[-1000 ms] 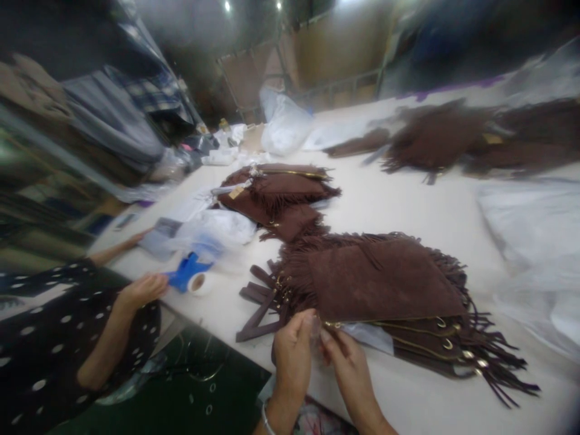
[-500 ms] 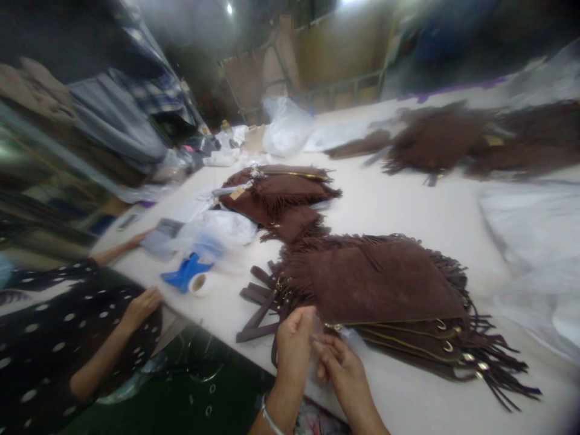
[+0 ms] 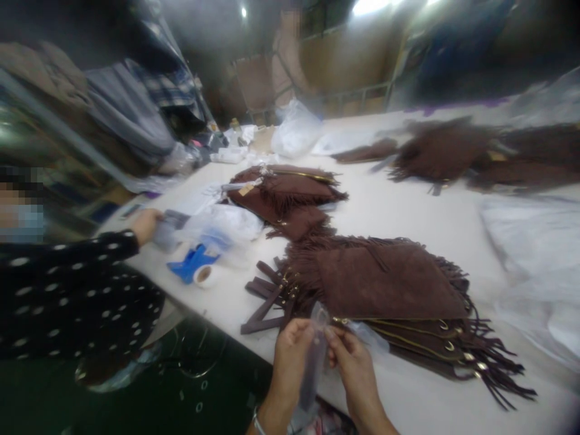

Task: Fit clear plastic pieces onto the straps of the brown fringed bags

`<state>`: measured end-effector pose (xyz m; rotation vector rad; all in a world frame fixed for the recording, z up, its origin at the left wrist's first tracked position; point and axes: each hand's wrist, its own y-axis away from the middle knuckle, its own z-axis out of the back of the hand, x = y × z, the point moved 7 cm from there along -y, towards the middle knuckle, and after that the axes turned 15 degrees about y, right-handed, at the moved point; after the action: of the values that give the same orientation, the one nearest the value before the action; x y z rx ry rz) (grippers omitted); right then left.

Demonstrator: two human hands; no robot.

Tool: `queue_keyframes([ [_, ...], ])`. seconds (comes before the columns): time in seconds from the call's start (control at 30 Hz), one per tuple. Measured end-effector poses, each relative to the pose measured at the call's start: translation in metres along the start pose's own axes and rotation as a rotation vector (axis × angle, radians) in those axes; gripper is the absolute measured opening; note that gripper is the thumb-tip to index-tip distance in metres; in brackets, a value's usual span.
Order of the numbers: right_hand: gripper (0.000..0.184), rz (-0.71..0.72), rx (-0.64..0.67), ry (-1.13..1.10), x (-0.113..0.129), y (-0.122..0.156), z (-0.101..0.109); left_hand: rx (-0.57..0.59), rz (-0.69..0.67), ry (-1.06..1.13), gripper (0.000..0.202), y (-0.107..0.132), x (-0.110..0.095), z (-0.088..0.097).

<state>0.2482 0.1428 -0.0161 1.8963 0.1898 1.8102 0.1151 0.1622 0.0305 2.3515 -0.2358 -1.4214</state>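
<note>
At the table's near edge, my left hand (image 3: pixel 290 353) pinches the left side of a narrow clear plastic bag (image 3: pixel 313 362). Something dark shows through the bag, too blurred to name. On the bag's other side, near its top, my right hand (image 3: pixel 352 362) has its thumb and fingers pinched together. Just beyond both hands lies a stack of brown fringed bags (image 3: pixel 385 278), with gold zips and metal hooks along the near side. Brown straps (image 3: pixel 263 308) stick out from its left end. A piece of clear plastic (image 3: pixel 369 335) lies against the stack beside my right hand.
More brown fringed bags lie mid-table (image 3: pixel 294 187) and at the far right (image 3: pixel 446 151). White plastic sheeting (image 3: pixel 530 241) covers the right side. A blue tape dispenser (image 3: pixel 190 264) and tape roll (image 3: pixel 202 276) sit left. A co-worker in dotted sleeves (image 3: pixel 77 266) reaches over the left edge.
My hands have raised the narrow plastic bag, and more of it shows between them. The co-worker has leaned in and reaches further over the table; one of their hands is no longer visible.
</note>
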Motion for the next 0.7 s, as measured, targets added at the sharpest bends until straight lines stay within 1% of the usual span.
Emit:
queue_keyframes([
  [0.07,0.044,-0.01,-0.009,-0.025,0.0,-0.001,-0.001,-0.016,-0.022,0.025,0.025,-0.001,0.002,-0.002],
  [0.17,0.043,-0.043,-0.027,-0.082,-0.002,-0.001,-0.003,-0.017,-0.007,0.06,0.025,-0.004,0.009,-0.004],
  [0.3,0.041,-0.042,-0.053,-0.087,-0.003,0.004,-0.005,-0.019,0.015,0.025,0.028,-0.01,0.019,0.002],
  [0.43,0.036,0.048,-0.046,0.058,0.007,0.017,-0.005,-0.074,-0.036,-0.023,0.026,-0.013,0.02,0.011],
  [0.53,0.035,0.119,-0.027,0.198,0.014,0.023,-0.002,-0.086,-0.054,-0.048,0.025,-0.013,0.02,0.012],
  [0.7,0.026,0.331,-0.054,0.393,0.028,0.026,0.003,-0.105,-0.113,-0.125,0.02,-0.009,0.018,0.013],
])
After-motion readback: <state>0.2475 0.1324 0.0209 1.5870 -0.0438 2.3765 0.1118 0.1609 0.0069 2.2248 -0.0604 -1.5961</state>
